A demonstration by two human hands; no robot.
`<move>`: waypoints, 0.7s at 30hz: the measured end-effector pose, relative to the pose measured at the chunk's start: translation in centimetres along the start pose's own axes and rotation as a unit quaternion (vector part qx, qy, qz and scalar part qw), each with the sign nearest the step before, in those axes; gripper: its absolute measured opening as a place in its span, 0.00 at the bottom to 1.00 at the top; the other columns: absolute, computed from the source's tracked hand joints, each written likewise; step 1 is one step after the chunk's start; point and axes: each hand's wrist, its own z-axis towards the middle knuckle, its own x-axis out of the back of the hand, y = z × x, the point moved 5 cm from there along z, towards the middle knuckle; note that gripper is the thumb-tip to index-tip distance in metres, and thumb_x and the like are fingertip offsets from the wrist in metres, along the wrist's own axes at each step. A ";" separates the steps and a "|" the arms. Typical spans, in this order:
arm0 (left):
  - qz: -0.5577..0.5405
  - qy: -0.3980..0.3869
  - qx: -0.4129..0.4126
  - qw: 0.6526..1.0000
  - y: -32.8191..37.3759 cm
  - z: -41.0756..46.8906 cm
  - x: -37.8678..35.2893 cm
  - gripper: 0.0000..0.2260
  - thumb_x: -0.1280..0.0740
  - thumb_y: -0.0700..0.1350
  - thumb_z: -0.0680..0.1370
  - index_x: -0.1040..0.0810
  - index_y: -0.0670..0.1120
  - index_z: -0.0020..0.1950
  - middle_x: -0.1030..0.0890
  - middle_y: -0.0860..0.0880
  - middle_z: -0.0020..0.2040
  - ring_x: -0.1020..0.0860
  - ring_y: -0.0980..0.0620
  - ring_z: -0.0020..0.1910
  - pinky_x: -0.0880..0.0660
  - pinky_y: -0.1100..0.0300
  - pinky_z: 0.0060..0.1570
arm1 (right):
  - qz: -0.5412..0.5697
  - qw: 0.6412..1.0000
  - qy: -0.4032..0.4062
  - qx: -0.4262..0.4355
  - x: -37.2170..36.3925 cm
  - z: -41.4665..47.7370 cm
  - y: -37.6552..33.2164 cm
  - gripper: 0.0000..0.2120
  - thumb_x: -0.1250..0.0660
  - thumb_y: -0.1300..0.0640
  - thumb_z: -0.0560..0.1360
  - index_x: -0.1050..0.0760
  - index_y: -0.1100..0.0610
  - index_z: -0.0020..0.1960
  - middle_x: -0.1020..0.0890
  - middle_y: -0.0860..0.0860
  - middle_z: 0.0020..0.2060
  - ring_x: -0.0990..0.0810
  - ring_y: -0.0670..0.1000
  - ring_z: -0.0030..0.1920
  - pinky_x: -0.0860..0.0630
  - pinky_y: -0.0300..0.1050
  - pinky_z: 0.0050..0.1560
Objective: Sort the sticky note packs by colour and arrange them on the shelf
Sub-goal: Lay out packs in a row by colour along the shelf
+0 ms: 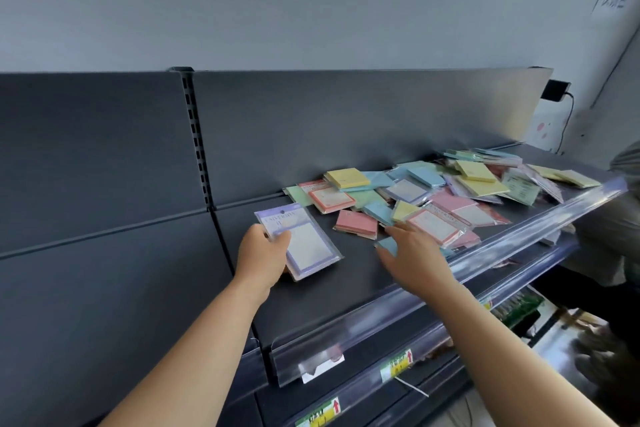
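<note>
Head view, single frame.

- Shelf [349, 291]: dark metal, with a clear price rail [519, 241] along its front edge. The dark back panel [104, 156] stands behind it.
- Pile of sticky note packs [433, 191]: a loose, unsorted heap on the right half of the shelf, with yellow, blue, green, pink and purple mixed and overlapping. A yellow pack [348, 178] sits on top at the pile's left end. A pink pack [356, 224] lies at the near left edge of the pile, just beside the others.
- Left hand [263, 251]: grips a purple pack [299, 243] in a clear sleeve, left of the pile and apart from it. The thumb [281, 238] presses across its front face. The other fingers wrap beneath, mostly hidden. The pack is tilted, its lower corner close to the shelf; I cannot tell whether it touches.
- Right hand [414, 253]: blurred, palm down at the pile's near edge, with its fingers [403, 232] stretched toward the packs. A small blue pack [387, 245] shows at the thumb side; I cannot tell whether it is pinched or only covered.
- Lower shelf fronts carry green and yellow labels [396, 365] with red arrows.
</note>
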 end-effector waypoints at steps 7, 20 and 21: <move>0.068 0.010 -0.031 0.997 0.8 -1.7 -3.0 0.04 0.40 0.43 0.81 0.29 0.44 0.54 0.22 0.47 0.52 0.23 0.47 0.49 0.29 0.56 0.42 | 0.067 0.992 -0.090 0.065 -0.9 -1.7 0.9 0.20 0.41 0.49 0.80 0.28 0.58 0.67 0.31 0.53 0.71 0.31 0.53 0.69 0.35 0.47 0.68; 0.001 0.072 0.032 0.997 -0.9 -4.7 -1.3 0.12 0.32 0.39 0.76 0.29 0.44 0.59 0.20 0.49 0.53 0.20 0.48 0.50 0.22 0.53 0.47 | 0.154 0.983 -0.104 0.012 -0.6 -0.8 1.1 0.43 0.23 0.45 0.65 0.41 0.58 0.71 0.38 0.55 0.65 0.31 0.57 0.63 0.31 0.50 0.65; -0.007 0.071 0.040 0.997 -1.0 -5.0 -1.0 0.14 0.32 0.37 0.75 0.30 0.45 0.58 0.20 0.48 0.53 0.20 0.48 0.50 0.21 0.51 0.48 | 0.178 0.979 -0.101 0.013 -0.5 -0.7 0.8 0.41 0.23 0.48 0.66 0.41 0.58 0.71 0.38 0.55 0.66 0.30 0.56 0.62 0.30 0.50 0.64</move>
